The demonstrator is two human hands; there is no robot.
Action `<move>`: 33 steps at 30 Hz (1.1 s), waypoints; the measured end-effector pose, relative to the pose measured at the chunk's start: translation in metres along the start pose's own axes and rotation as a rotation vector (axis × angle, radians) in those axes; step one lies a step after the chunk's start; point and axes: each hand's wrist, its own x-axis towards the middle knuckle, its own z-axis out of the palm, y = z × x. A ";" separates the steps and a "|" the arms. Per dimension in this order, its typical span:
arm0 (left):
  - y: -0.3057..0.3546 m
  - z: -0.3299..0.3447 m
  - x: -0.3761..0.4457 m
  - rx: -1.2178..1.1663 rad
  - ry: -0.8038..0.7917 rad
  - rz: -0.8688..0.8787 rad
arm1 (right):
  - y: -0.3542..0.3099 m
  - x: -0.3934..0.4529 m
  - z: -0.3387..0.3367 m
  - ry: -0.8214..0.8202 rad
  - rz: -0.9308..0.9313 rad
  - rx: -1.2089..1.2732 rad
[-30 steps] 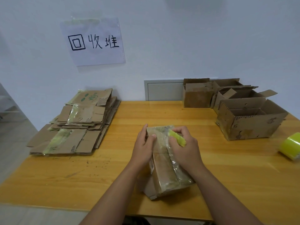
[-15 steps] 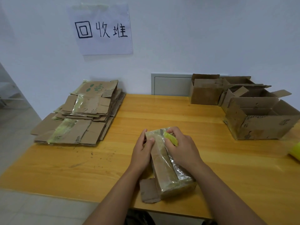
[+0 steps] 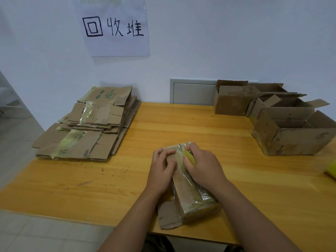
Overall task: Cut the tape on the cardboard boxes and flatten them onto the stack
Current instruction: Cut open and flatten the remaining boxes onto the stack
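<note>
the taped box (image 3: 189, 186) lies on its side near the front edge of the table (image 3: 181, 124), long axis running away from the person, its upper face wrapped in clear tape. a loose flap (image 3: 168, 216) sticks out at the near end, just at the table edge. the box is steadied by the left hand (image 3: 161, 171), fingers curled over the far left corner. a yellow cutter (image 3: 189, 156) is gripped in the right hand (image 3: 203, 167), its blade tip seen at the far end of the tape seam — the cutting step is judged to be in hand, at or near the start of a pass.

next, a draw of the blade along the seam toward the body is likely called for; the left fingers sit close beside the blade line and should be kept off it.

the stack of flattened cardboard (image 3: 87, 128) is placed at the far left, overhanging the left table edge. open bare table lies between box and stack, so a transfer path is judged free. unflattened boxes (image 3: 291, 128) are grouped at the far right, well apart. a yellow tape roll (image 3: 331, 169) is partly cut off at the right frame edge. a paper sign (image 3: 113, 27) is fixed on the wall.
</note>
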 end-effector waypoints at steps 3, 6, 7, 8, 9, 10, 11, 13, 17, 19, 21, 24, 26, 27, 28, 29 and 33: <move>-0.001 -0.001 0.001 0.035 -0.016 -0.014 | 0.000 -0.003 -0.002 0.007 -0.013 0.026; -0.003 -0.004 0.000 0.086 -0.024 0.005 | -0.001 -0.003 -0.002 0.019 0.000 0.037; -0.004 -0.005 0.000 0.107 -0.027 0.010 | -0.001 -0.002 -0.002 0.028 0.014 0.049; -0.004 -0.005 0.001 0.126 -0.031 0.012 | -0.001 -0.001 -0.002 0.039 0.027 0.062; -0.004 -0.006 0.001 0.140 -0.036 0.010 | -0.001 0.000 -0.002 0.045 0.037 0.069; -0.004 -0.006 0.001 0.149 -0.038 0.005 | -0.001 0.000 -0.003 0.045 0.037 0.068; -0.003 -0.006 0.000 0.154 -0.037 -0.001 | -0.002 -0.001 -0.003 0.037 0.029 0.062; -0.001 -0.005 0.000 0.155 -0.028 -0.013 | -0.003 -0.003 -0.004 0.006 0.006 0.055; 0.002 -0.003 0.000 0.204 -0.028 -0.020 | 0.002 -0.015 -0.008 -0.036 0.032 0.043; 0.002 -0.002 0.000 0.223 -0.020 -0.021 | 0.005 -0.028 -0.011 -0.038 0.033 0.043; 0.003 0.000 0.000 0.225 -0.005 -0.028 | 0.008 -0.035 -0.013 -0.025 0.051 0.062; 0.004 0.002 0.001 0.210 0.001 -0.044 | 0.008 -0.035 -0.013 0.019 0.077 0.113; 0.007 -0.001 0.003 0.280 0.019 -0.006 | 0.007 -0.032 -0.012 0.036 0.062 0.113; 0.008 -0.003 0.002 0.356 0.037 0.044 | 0.006 -0.031 -0.012 0.043 0.057 0.114; 0.009 -0.007 0.001 0.430 0.051 0.108 | 0.006 -0.031 -0.012 0.047 0.055 0.114; 0.012 -0.010 -0.004 0.484 0.044 0.177 | 0.006 -0.032 -0.011 0.045 0.049 0.108; 0.015 -0.007 -0.046 0.570 -0.192 0.423 | 0.005 -0.035 -0.008 0.041 -0.009 0.042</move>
